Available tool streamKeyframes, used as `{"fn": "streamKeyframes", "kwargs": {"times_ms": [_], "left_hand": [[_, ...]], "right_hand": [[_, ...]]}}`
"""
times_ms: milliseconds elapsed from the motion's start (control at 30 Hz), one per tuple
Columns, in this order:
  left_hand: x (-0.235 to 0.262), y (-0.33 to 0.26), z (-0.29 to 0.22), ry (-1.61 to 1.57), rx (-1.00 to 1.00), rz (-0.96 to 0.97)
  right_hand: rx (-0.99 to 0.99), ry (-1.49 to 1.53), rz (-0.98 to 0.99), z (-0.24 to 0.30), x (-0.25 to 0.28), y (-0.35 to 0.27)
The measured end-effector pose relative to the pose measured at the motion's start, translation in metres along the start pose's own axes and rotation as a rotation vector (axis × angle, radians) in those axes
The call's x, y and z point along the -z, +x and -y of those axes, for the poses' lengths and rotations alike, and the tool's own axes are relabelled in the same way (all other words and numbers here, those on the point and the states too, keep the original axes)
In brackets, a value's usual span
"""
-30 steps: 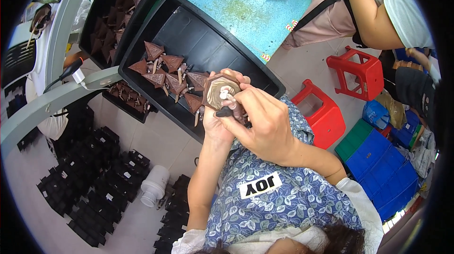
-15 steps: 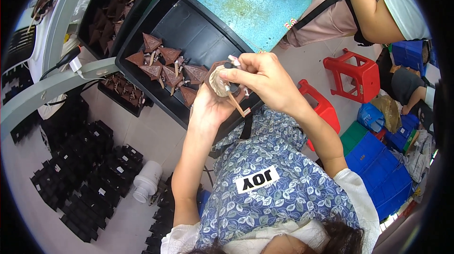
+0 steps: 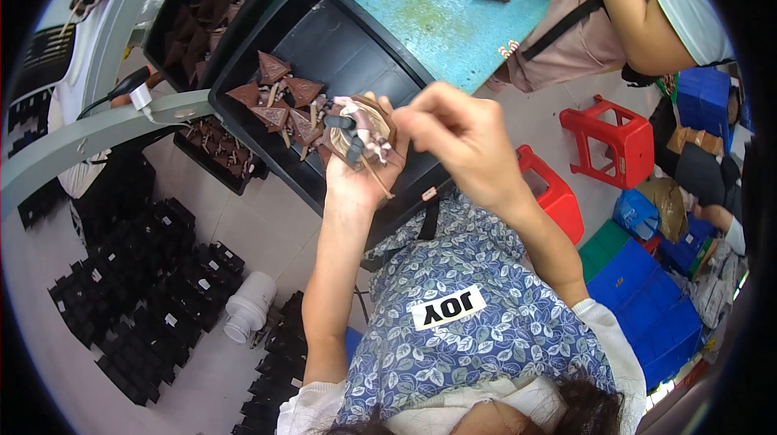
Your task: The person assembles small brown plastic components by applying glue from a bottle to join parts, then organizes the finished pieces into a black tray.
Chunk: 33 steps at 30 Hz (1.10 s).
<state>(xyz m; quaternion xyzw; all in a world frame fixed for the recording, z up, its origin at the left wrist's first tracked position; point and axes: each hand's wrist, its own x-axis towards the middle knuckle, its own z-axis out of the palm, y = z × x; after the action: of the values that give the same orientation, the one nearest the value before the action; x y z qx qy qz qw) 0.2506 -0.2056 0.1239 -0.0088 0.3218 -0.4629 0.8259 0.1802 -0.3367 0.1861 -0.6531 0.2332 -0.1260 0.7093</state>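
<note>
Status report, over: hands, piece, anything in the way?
Left hand holding small figurine. Right hand beside it, contact unclear. Black tray behind; nothing seen blocking.

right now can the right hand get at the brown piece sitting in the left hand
Probably yes: the right hand is close beside the brown piece, at its right edge. The left hand holds it from beneath, leaving the upper face uncovered, and nothing visible blocks the way.

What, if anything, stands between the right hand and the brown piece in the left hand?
Only fingers of the left hand, at the edge of the brown piece nearest the right hand; nothing else visible intervenes.
</note>
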Motion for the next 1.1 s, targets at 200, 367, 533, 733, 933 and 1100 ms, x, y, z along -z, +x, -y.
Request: {"fn": "streamKeyframes", "kwargs": {"times_ms": [200, 367, 533, 733, 933, 1100], "left_hand": [[-0.021, 0.002, -0.008, -0.302, -0.085, -0.04], [-0.038, -0.007, -0.009, -0.463, -0.105, -0.114], [-0.038, -0.01, -0.009, -0.468, -0.045, -0.053], [-0.041, -0.013, -0.015, -0.327, -0.003, 0.234], [-0.042, -0.04, -0.046, -0.162, -0.19, 0.3], [-0.027, -0.074, -0.099, -0.265, -0.432, 0.308]], "right_hand": [[0.161, 0.012, 0.151, 0.035, 0.026, -0.032], [0.516, 0.556, 0.257, 0.107, 0.01, -0.1], [0.925, 0.854, 0.474, 0.095, -0.003, -0.071], [0.857, 0.805, 0.782, 0.105, 0.0, -0.066], [0.638, 0.755, 0.715, 0.12, -0.026, -0.078], [0.635, 0.762, 0.899, 0.13, -0.036, -0.068]]}}
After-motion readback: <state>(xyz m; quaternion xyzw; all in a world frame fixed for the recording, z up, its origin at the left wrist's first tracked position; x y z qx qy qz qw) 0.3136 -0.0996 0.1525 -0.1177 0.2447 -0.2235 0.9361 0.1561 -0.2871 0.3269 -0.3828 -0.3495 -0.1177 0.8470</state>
